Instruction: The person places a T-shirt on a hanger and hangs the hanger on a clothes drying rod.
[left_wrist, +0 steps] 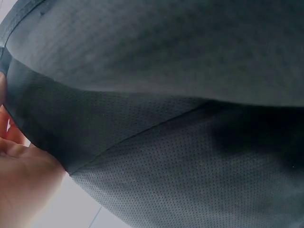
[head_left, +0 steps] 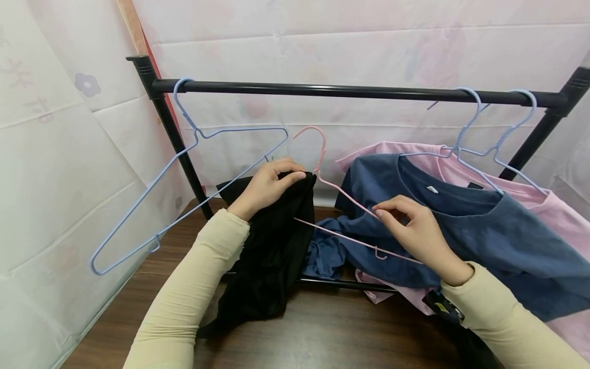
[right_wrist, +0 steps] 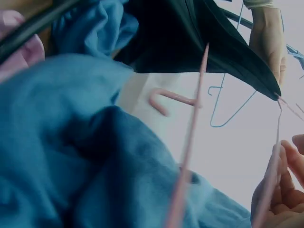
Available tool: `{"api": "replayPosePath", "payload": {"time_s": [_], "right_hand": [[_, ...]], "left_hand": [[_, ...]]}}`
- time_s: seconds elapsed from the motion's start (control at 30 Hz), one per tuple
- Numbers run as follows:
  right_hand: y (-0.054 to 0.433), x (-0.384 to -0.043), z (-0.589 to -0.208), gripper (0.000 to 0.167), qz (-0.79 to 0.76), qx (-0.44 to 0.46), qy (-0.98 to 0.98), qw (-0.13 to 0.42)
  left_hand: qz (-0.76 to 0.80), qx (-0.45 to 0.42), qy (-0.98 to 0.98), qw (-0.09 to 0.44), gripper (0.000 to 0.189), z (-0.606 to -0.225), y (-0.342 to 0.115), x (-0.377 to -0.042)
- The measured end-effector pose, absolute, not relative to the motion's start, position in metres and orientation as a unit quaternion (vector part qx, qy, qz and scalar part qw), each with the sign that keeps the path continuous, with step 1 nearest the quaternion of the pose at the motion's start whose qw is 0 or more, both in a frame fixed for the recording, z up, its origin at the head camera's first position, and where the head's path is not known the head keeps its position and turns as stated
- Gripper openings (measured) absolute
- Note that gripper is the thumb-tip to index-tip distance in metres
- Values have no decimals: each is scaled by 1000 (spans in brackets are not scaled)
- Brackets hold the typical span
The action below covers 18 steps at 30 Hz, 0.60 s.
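My left hand [head_left: 272, 185] pinches the top edge of a black garment [head_left: 272, 256], close to the neck of a pink hanger [head_left: 343, 190]. The left part of that hanger is hidden inside the black cloth, while its hook stands free above. With thumb and fingertips, my right hand [head_left: 412, 233] pinches the hanger's right shoulder; the bottom bar with its small pink clip hook [right_wrist: 175, 97] runs below. In the left wrist view the black fabric [left_wrist: 166, 152] fills most of the picture, showing fine perforations and a seam. What kind of garment it is, I cannot tell.
A blue hanger [head_left: 159, 182] hangs bare at the left of the black rail [head_left: 295, 90]. To the right, a blue shirt [head_left: 382, 177] and a pink shirt [head_left: 560, 207] hang on blue hangers. Below is a brown wooden surface [head_left: 341, 328]; patterned white cloth [head_left: 55, 169] surrounds the rack.
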State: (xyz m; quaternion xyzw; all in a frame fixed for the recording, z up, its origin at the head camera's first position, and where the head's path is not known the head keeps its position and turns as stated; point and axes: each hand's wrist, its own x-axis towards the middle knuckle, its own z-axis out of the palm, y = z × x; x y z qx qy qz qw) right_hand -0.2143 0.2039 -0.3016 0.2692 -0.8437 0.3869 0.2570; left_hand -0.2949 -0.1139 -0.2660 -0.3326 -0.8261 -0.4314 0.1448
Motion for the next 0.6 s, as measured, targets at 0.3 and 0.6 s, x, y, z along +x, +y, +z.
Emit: {"api": "replayPosePath", "payload": {"time_s": [0.3,0.6], "right_hand": [[179,-214,-297,15,391,335,-810,282],[135,-214,-316,13,353,389,-816,242]], "left_hand": [[-432,-331,-824,158,20,-267,-116,-294],[-430,-330,-822,172,19,-269,-116,-295]]}}
